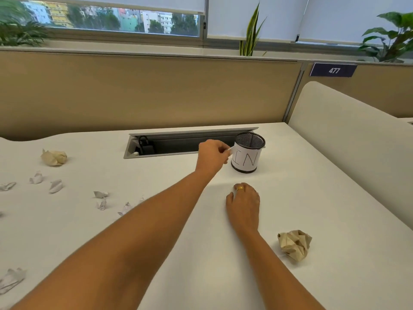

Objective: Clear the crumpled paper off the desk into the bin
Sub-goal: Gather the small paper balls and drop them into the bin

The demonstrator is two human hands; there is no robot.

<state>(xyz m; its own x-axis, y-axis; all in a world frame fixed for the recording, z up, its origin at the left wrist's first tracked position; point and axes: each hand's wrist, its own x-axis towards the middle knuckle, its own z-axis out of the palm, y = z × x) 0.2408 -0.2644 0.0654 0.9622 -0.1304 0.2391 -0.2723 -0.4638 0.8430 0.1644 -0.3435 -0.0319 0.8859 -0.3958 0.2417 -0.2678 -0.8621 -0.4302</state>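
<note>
The bin (245, 161) is a small black mesh cup with a white label reading "IN", standing at the back of the white desk (201, 253). My left hand (212, 156) is stretched out just left of the bin's rim, pinching a small white paper scrap (229, 150). My right hand (244, 204) lies palm down on the desk in front of the bin with its fingers curled under; whether anything is beneath it is hidden. One tan crumpled ball (294, 244) lies right of my right forearm, and a second tan crumpled ball (54, 157) lies at the far left.
Several small white crumpled scraps (55, 186) are scattered over the left half of the desk, one larger white scrap (12, 279) near the front left edge. An open cable tray (178, 145) is sunk in the desk behind the bin. A beige partition (145, 92) closes the back and a cream divider (348, 135) the right.
</note>
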